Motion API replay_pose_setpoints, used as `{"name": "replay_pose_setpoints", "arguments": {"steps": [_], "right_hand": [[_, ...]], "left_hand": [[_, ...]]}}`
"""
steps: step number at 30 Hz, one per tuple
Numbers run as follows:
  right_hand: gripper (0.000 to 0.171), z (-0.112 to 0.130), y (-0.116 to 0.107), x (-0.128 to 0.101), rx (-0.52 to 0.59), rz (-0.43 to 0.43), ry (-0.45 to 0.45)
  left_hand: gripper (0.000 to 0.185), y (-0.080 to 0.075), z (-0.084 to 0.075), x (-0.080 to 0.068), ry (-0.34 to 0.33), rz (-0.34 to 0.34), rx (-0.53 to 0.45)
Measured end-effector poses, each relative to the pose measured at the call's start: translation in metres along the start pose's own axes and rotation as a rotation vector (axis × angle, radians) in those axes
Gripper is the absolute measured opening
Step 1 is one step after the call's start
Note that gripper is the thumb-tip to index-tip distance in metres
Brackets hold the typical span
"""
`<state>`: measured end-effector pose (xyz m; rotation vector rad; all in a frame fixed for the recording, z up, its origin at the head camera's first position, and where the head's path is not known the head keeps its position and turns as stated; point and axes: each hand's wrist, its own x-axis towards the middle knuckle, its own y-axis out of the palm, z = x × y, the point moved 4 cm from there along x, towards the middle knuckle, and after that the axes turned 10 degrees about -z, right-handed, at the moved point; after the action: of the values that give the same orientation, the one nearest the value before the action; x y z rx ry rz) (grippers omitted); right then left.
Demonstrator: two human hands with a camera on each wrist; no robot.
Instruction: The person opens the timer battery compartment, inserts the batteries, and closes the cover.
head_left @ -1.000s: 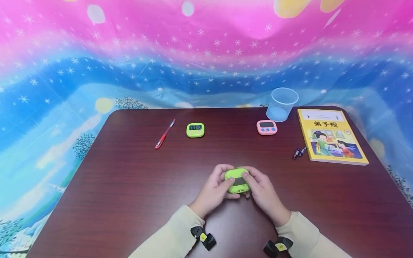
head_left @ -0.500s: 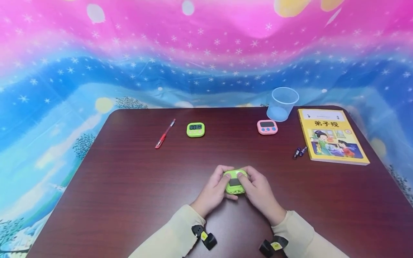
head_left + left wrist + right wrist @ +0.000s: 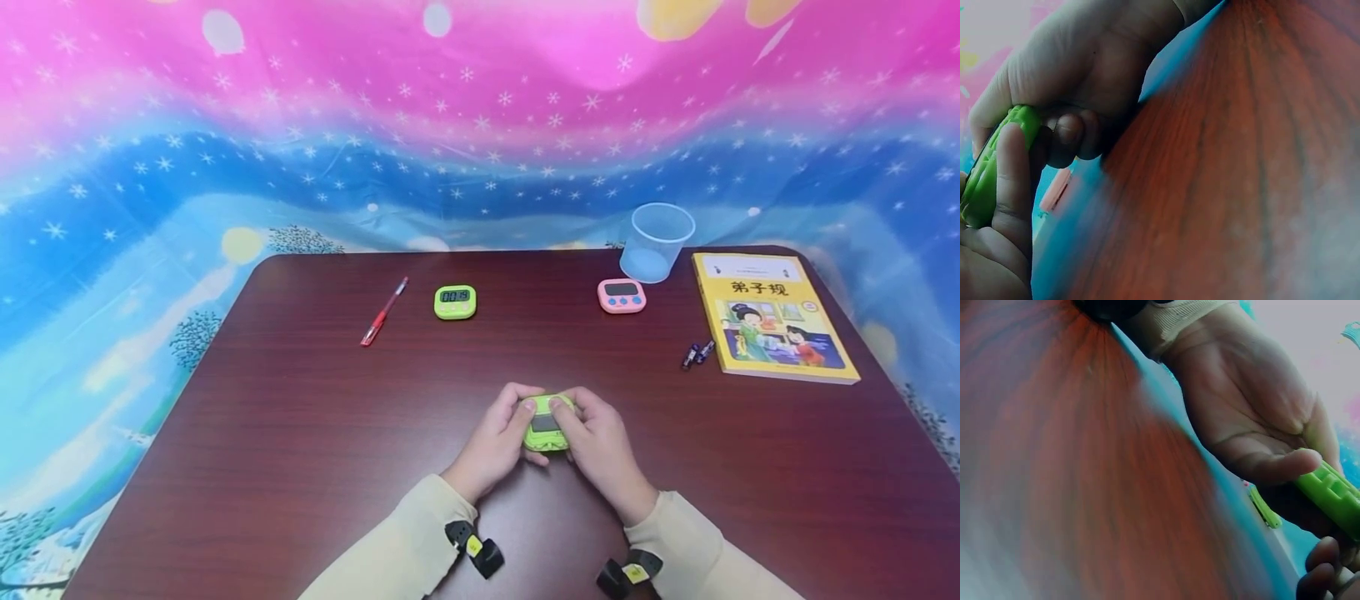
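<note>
Overhead, both hands [image 3: 547, 442] grip the green timer [image 3: 545, 427]; wrist views show only its edge [image 3: 985, 175].

Green timer [image 3: 547, 423] half hidden by left hand [image 3: 495, 442] and right hand [image 3: 600, 446] — display unreadable; table [image 3: 1241, 187] blurred.

A dark reddish-brown wooden desk [image 3: 300, 433] with rounded far corners fills the lower part of the head view, its grain running left to right. Behind and around it hangs a bright printed cloth [image 3: 480, 125] as a backdrop: pink across the top with white stars and pale yellow blobs, deep blue in a wavy band through the middle, lighter blue and white lower down with small dark tree shapes at the left and right edges. The light is even and soft, with a faint sheen on the desk.
</note>
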<state>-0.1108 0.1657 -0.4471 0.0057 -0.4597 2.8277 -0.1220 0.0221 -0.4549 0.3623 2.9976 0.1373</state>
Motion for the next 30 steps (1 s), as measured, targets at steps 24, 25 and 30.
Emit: {"name": "replay_pose_setpoints", "arguments": {"steps": [24, 25, 30], "right_hand": [[0.007, 0.0005, 0.0062, 0.0015, -0.072, -0.065, -0.177], [0.008, -0.0002, 0.0060, 0.0017, -0.067, -0.059, -0.167], [0.011, -0.0006, 0.0044, 0.0006, 0.017, 0.020, -0.090]], "left_hand": [[0.025, -0.0003, -0.0013, -0.0017, -0.005, -0.090, -0.080], [0.025, -0.0006, -0.0015, -0.0015, -0.005, -0.088, -0.083], [0.025, -0.0060, -0.0019, 0.0006, -0.007, -0.090, -0.084]]}}
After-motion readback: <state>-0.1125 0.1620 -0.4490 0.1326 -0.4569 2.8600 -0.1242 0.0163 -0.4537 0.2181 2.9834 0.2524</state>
